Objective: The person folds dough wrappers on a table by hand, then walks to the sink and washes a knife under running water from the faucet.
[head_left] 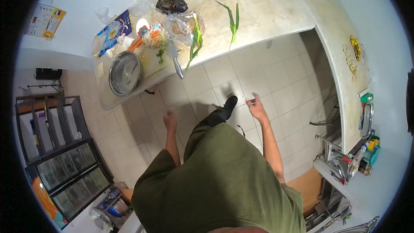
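My right hand (257, 107) hangs over the floor with its fingers apart, holding nothing. On the other side, my left hand (170, 120) hangs low and blurred, its fingers hard to make out. Neither hand touches the table. Ahead on the tabletop lies a kitchen knife (176, 60), its handle poking over the front edge. Green onions (196, 42) rest beside it, and more green onion stalks (233, 25) lie farther right. A metal bowl (124, 74) stands at the left, near shredded vegetables (154, 39) and chopped greens (161, 55).
A dark plastic-wrapped bundle (171, 5) and a clear plastic bag (179, 26) sit at the back. The white table (276, 6) turns a corner into a side counter (334, 43) on the right. Dark shelving (47, 121) stands left. My shoe (231, 103) is on the tiled floor (280, 73).
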{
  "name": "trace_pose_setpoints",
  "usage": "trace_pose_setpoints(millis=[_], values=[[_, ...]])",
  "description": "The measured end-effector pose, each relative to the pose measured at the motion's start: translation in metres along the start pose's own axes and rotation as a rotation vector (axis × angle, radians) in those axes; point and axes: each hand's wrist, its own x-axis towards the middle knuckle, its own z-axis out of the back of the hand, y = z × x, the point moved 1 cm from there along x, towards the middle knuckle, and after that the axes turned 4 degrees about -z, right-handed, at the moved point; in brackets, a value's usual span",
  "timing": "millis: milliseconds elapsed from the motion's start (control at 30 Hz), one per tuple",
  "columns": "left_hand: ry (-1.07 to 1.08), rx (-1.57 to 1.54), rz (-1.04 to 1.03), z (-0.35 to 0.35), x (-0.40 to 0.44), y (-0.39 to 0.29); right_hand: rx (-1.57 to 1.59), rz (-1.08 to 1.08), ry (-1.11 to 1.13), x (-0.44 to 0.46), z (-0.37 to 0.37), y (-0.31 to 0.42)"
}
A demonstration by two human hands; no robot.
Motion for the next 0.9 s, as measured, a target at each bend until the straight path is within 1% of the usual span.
trace_pose_setpoints(millis=[33, 67, 100, 167, 233, 267, 333, 367, 467, 533, 567, 600, 667, 700, 767, 800, 867, 900], values=[[-0.135, 0.061, -0.124, -0.021, 0.019, -0.049, 0.019, 0.003, -0.022, 0.006, 0.015, -0.011], [-0.117, 0.063, -0.056, -0.027, 0.034, -0.099, 0.075, -0.029, -0.056, 0.011, 0.033, -0.031], [-0.135, 0.078, -0.083, -0.032, 0.045, -0.147, 0.135, -0.066, -0.093, 0.01, 0.051, -0.054], [-0.099, 0.154, -0.023, -0.051, 0.09, -0.184, 0.386, -0.242, -0.264, -0.015, 0.083, -0.075], [-0.083, -0.046, 0.211, -0.066, 0.12, -0.188, 0.525, -0.331, -0.417, -0.046, 0.101, -0.105], [-0.079, -0.179, 0.279, -0.084, 0.148, -0.182, 0.575, -0.404, -0.462, -0.066, 0.108, -0.123], [-0.053, -0.458, 0.372, -0.12, 0.208, -0.149, 0.652, -0.541, -0.489, -0.1, 0.111, -0.156], [-0.025, -0.517, 0.378, -0.128, 0.226, -0.136, 0.659, -0.586, -0.483, -0.111, 0.11, -0.168], [0.187, -0.342, 0.207, -0.124, 0.234, -0.155, 0.714, -0.658, -0.453, -0.115, 0.103, -0.19], [0.134, -0.341, 0.217, -0.134, 0.212, -0.181, 0.715, -0.676, -0.404, -0.114, 0.109, -0.205], [0.006, -0.388, 0.293, -0.131, 0.191, -0.196, 0.719, -0.669, -0.395, -0.115, 0.113, -0.201], [0.029, -0.387, 0.296, -0.136, 0.181, -0.21, 0.705, -0.661, -0.4, -0.112, 0.121, -0.191], [0.03, -0.369, 0.33, -0.126, 0.174, -0.214, 0.659, -0.634, -0.379, -0.112, 0.135, -0.175], [0.102, -0.317, 0.347, -0.136, 0.205, -0.19, 0.627, -0.638, -0.367, -0.11, 0.141, -0.168], [0.197, -0.429, 0.354, -0.148, 0.222, -0.167, 0.543, -0.648, -0.339, -0.115, 0.154, -0.163], [0.208, -0.589, 0.337, -0.142, 0.205, -0.177, 0.483, -0.658, -0.319, -0.117, 0.16, -0.164], [0.323, -0.699, 0.358, -0.109, 0.156, -0.221, 0.486, -0.696, -0.311, -0.12, 0.167, -0.175], [0.281, -0.809, 0.286, -0.1, 0.147, -0.208, 0.494, -0.71, -0.328, -0.12, 0.175, -0.182]])
